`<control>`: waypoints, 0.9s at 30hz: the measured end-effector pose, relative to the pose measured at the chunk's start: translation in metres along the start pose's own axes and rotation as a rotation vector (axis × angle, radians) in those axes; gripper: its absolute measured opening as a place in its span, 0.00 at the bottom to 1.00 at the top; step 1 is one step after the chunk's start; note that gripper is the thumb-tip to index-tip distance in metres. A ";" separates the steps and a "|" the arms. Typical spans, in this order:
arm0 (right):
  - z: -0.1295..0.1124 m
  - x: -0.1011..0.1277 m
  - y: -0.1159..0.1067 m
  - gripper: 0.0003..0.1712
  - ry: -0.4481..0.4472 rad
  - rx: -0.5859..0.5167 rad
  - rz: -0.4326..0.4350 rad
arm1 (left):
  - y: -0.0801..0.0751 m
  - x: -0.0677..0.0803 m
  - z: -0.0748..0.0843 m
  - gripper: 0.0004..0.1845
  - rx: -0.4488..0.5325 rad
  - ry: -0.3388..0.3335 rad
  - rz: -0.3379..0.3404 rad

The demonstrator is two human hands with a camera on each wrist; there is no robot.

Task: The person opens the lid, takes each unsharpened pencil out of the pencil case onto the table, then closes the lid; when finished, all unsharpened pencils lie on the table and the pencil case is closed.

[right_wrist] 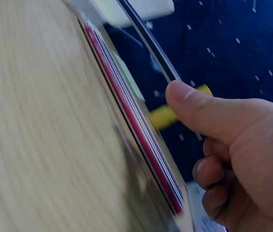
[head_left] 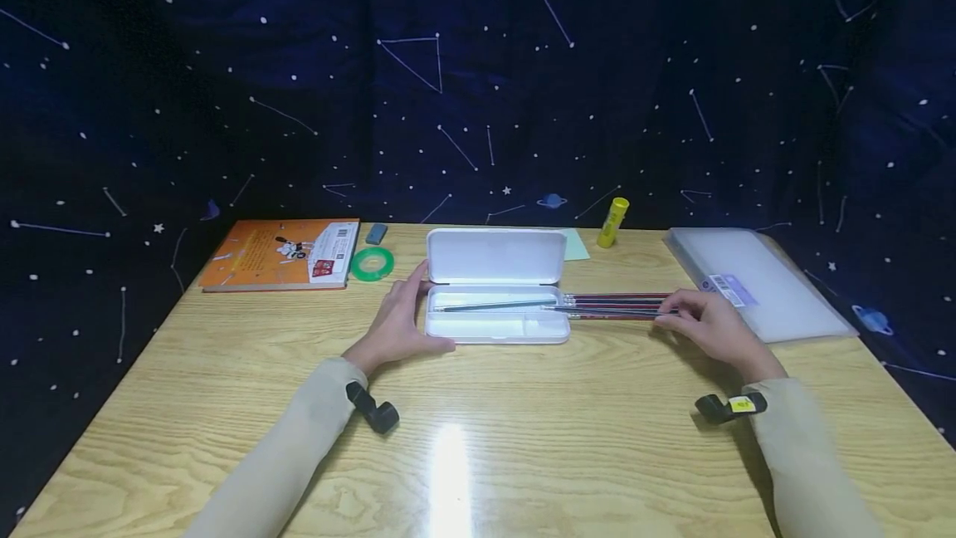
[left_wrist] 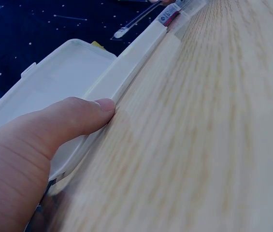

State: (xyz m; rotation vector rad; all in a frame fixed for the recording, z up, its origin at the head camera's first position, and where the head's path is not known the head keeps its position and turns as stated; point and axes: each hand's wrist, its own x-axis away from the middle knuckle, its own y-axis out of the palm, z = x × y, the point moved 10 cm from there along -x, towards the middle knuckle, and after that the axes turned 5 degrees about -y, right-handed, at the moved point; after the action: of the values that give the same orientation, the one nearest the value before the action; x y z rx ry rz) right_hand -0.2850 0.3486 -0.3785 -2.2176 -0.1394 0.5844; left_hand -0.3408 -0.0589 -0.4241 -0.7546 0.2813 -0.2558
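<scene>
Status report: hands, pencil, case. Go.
Left hand braces open pencil case, thumb on front wall. Right hand pinches dark pencil, tip inside case. Red pencils beside. Nothing blocking.

Bare table (head_left: 478, 438) lies open in front of the pencil case (head_left: 496, 328); behind it, tape roll (head_left: 372, 263) and glue stick (head_left: 612, 222) crowd the far edge.

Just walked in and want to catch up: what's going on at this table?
A person sits at a light wooden table with an open white plastic pencil case. The left hand rests against the case's left end, thumb along its front edge. The right hand pinches a dark pencil whose far end lies in the case tray. More red and dark pencils lie on the table beside the case.
</scene>
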 end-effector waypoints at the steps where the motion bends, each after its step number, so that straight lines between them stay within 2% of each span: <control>1: 0.002 0.004 -0.006 0.05 -0.001 0.014 0.014 | 0.000 0.000 0.000 0.71 0.001 0.000 0.000; 5: 0.009 0.015 -0.022 0.07 0.002 0.048 0.041 | -0.001 0.001 -0.001 0.72 0.005 -0.011 0.002; 9: 0.013 0.018 -0.027 0.08 -0.012 0.045 0.043 | -0.003 0.002 -0.003 0.72 0.005 -0.016 0.008; 15: 0.014 0.020 -0.023 0.08 -0.022 0.029 0.000 | -0.003 0.002 -0.002 0.72 0.008 -0.007 0.009; 27: 0.016 0.022 -0.020 0.06 0.013 0.134 -0.018 | 0.000 0.001 0.000 0.72 0.005 -0.009 0.000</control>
State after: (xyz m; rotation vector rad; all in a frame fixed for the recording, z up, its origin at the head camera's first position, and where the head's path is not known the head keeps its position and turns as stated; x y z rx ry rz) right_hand -0.2707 0.3796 -0.3808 -2.0876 -0.1099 0.5535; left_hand -0.3404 -0.0595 -0.4243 -0.7511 0.2719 -0.2528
